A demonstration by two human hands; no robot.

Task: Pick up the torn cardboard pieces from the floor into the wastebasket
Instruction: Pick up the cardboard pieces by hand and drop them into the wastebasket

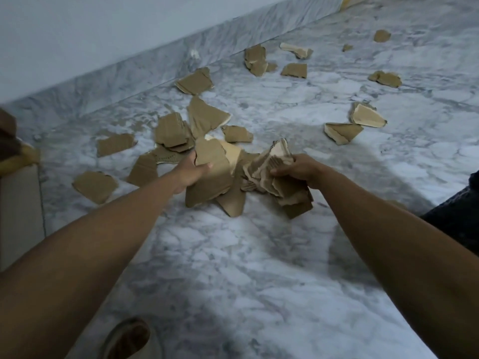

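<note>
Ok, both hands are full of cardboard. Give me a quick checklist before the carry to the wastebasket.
1. Left hand grip on the large flat piece: ok, fingers wrap its edge.
2. Right hand grip on the crumpled bundle: ok, though the lower scraps hang loose and may drop.
3. Wastebasket location: cannot tell, none clearly in view.
4. Floor toward the person: ok, bare marble there.
5. Pickup finished: not ok, many pieces remain, such as one at the left and two at the right.
6. Far scraps by the wall: not ok, left on the floor.
</note>
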